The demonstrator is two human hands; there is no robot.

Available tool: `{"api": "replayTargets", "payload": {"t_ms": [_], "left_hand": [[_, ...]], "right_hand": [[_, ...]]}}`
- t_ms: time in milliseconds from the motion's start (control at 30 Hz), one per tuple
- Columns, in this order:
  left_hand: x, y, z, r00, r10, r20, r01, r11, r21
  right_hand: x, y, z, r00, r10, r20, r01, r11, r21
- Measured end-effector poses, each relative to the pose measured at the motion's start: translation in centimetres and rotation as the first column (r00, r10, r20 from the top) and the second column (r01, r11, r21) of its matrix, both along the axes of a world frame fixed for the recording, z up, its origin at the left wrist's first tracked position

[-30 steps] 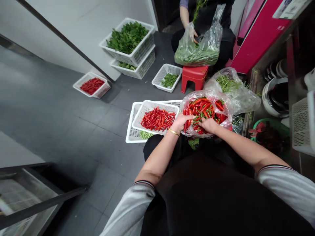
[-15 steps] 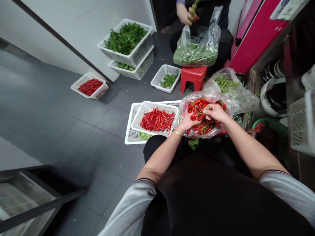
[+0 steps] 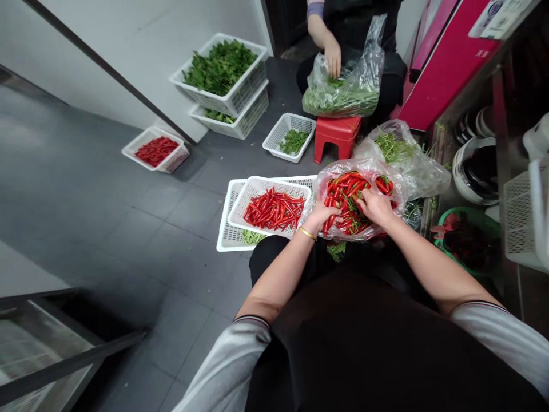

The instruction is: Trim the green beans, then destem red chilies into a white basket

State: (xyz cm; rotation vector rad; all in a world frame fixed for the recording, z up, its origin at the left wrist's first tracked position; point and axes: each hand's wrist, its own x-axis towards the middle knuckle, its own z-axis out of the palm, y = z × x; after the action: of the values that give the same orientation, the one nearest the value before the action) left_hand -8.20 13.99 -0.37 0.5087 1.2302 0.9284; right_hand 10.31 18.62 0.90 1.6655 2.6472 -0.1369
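Red chilies with green stems (image 3: 349, 186) fill an open clear plastic bag (image 3: 397, 180) in front of me. My left hand (image 3: 325, 215), with a gold bracelet at the wrist, is closed around red chilies at the bag's left side. On the right side of the pile, my right hand (image 3: 375, 205) has its fingertips down among the chilies; whether it pinches one is hidden. Left of the bag, a white basket (image 3: 238, 212) holds red chilies without visible green stems (image 3: 274, 209). It rests on a larger white tray (image 3: 223, 232) with green pieces.
Across from me a person's hand (image 3: 333, 57) reaches into a bag of greens (image 3: 343, 100) above a red stool (image 3: 337, 137). White baskets of leaves (image 3: 246, 86) and chilies (image 3: 174, 159) stand on the floor. A green basin (image 3: 467, 266) is at the right.
My right hand has moved slightly right and down into the pile, away from my left hand. My left hand has shifted slightly left. The other person's hand has lowered into the bag of greens.
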Motion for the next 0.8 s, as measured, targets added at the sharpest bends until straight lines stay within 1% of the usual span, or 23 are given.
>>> {"api": "replayTargets", "payload": {"t_ms": [33,67,100,167,200,267,333,400,433,467,500,533,567,600,633,667,700,733,767,800], "left_hand": [[-0.3,0.1,0.1,0.999,0.035,0.021,-0.036,0.999,0.035],[-0.5,0.2,0.2,0.998,0.056,0.043,-0.059,0.996,0.069],[-0.7,0.3,0.3,0.996,0.063,0.059,-0.068,0.993,0.096],[-0.9,0.3,0.5,0.997,0.048,0.065,-0.056,0.991,0.121],[-0.9,0.3,0.5,0.998,0.034,0.057,-0.041,0.991,0.125],[-0.8,0.1,0.5,0.999,0.001,0.034,-0.005,0.992,0.126],[-0.7,0.0,0.1,1.000,-0.021,0.013,0.019,0.992,0.127],[-0.8,-0.1,-0.5,1.000,-0.024,-0.015,0.026,0.992,0.126],[-0.8,0.0,-0.8,0.999,-0.023,-0.032,0.027,0.992,0.126],[-0.8,0.0,-1.0,0.999,-0.024,-0.043,0.029,0.992,0.126],[-0.8,0.0,-1.3,0.999,-0.027,-0.044,0.033,0.992,0.124],[-0.8,0.0,-1.4,0.999,-0.034,-0.033,0.038,0.992,0.117],[-0.8,0.1,-1.5,0.999,-0.037,-0.010,0.038,0.994,0.105],[-0.8,0.2,-1.6,0.999,-0.035,0.021,0.033,0.996,0.085],[-0.8,0.2,-1.5,0.998,-0.024,0.056,0.021,0.998,0.060],[-0.8,0.3,-1.5,0.996,-0.011,0.093,0.008,0.999,0.035],[-0.8,0.4,-1.4,0.992,-0.001,0.127,0.000,1.000,0.009],[-0.8,0.4,-1.3,0.988,0.005,0.157,-0.002,1.000,-0.017],[-0.8,0.5,-1.1,0.983,0.007,0.182,0.001,0.999,-0.042],[-0.6,0.4,-1.1,0.979,0.004,0.203,0.010,0.998,-0.068]], "right_hand": [[-0.3,-0.4,-0.3,0.993,0.032,0.109,-0.025,0.998,-0.064],[-0.8,-1.0,-0.8,0.975,0.102,0.197,-0.075,0.988,-0.137],[-1.4,-1.7,-1.4,0.946,0.200,0.256,-0.148,0.967,-0.209],[-2.8,-3.2,-3.0,0.869,0.387,0.308,-0.299,0.907,-0.296],[-3.4,-3.9,-3.9,0.837,0.440,0.324,-0.347,0.886,-0.308],[-4.2,-4.7,-5.2,0.804,0.476,0.356,-0.385,0.873,-0.299],[-4.0,-4.6,-5.8,0.789,0.481,0.381,-0.385,0.871,-0.304],[-3.0,-3.4,-5.4,0.778,0.505,0.373,-0.387,0.854,-0.348],[-2.3,-2.5,-4.9,0.787,0.509,0.349,-0.385,0.847,-0.365],[-1.6,-1.5,-4.4,0.812,0.495,0.309,-0.378,0.849,-0.368],[-0.9,-0.3,-3.7,0.853,0.458,0.252,-0.359,0.864,-0.353],[-0.2,1.0,-3.1,0.902,0.395,0.175,-0.323,0.885,-0.334],[0.4,2.2,-2.5,0.949,0.303,0.082,-0.261,0.908,-0.327],[0.9,3.3,-2.0,0.982,0.188,-0.022,-0.183,0.918,-0.352],[1.3,4.3,-1.5,0.990,0.055,-0.129,-0.104,0.906,-0.410],[1.7,5.0,-1.2,0.969,-0.084,-0.230,-0.038,0.875,-0.482],[1.9,5.5,-0.9,0.924,-0.213,-0.319,0.002,0.835,-0.551],[2.1,5.6,-0.7,0.865,-0.313,-0.392,0.023,0.806,-0.592],[2.1,5.4,-0.5,0.810,-0.368,-0.457,0.034,0.807,-0.590],[2.0,4.8,-0.4,0.772,-0.373,-0.515,0.044,0.840,-0.541]]}}
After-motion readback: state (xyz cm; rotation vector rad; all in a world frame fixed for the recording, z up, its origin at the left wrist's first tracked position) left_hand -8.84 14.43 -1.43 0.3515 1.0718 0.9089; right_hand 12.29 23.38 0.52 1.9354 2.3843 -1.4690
